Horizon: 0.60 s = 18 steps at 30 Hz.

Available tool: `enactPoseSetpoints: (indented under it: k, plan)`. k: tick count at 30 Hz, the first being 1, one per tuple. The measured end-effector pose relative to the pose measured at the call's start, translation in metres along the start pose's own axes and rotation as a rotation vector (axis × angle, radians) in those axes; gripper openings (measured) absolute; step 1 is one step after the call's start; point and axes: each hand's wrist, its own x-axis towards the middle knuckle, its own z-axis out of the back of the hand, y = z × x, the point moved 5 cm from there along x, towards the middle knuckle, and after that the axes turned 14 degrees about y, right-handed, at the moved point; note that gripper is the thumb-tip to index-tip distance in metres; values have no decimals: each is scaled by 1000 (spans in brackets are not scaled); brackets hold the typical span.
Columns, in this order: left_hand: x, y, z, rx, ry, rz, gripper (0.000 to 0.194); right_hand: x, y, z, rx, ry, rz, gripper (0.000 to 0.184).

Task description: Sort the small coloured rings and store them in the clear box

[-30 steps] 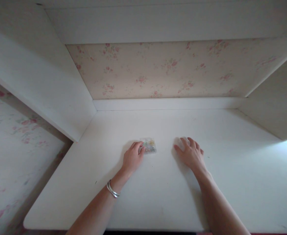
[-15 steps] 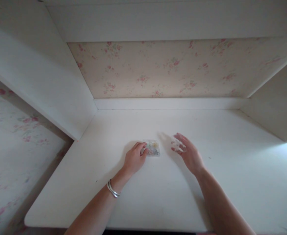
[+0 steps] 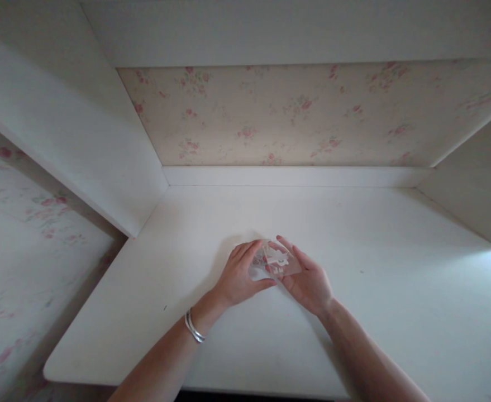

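A small clear plastic box (image 3: 257, 271) sits on the white desk, its small contents blurred and partly covered. My left hand (image 3: 237, 279) grips it from the left, thumb at the near edge and fingers at the far edge. In my right hand (image 3: 312, 286) is a clear lid (image 3: 279, 262) with white printing on it. That lid stands tilted at the box's right side, its left edge meeting or nearly meeting the box. Fingers of the right hand show through the clear plastic.
The white desk top (image 3: 178, 346) spreads around both hands. A low ledge (image 3: 295, 176) runs along the back below floral wallpaper (image 3: 224, 117). White upright panels stand at left (image 3: 103, 167) and right (image 3: 480, 184). One small dark mark (image 3: 165, 307) lies left of my forearm.
My right hand has brought the lid leftward to the box. My left hand has shifted from the box's left edge to a wider grip around it, thumb now stretched along the near side.
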Motion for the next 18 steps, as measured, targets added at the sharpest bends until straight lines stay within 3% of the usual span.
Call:
enactPoseSetpoints:
  k: [4,8,14,18]
  plan:
    - [0,0,2,-24,-8,-18,75,2,-5,-5,-81,-1,-17,35]
    - [-1,4,2,-24,16,-25,74,2,-3,2,-260,-63,-7,39]
    - [-2,15,8,24,38,-39,76,0,5,30,-767,-335,71,43]
    - [-1,20,10,42,36,-55,76,3,7,35,-1068,-358,80,45]
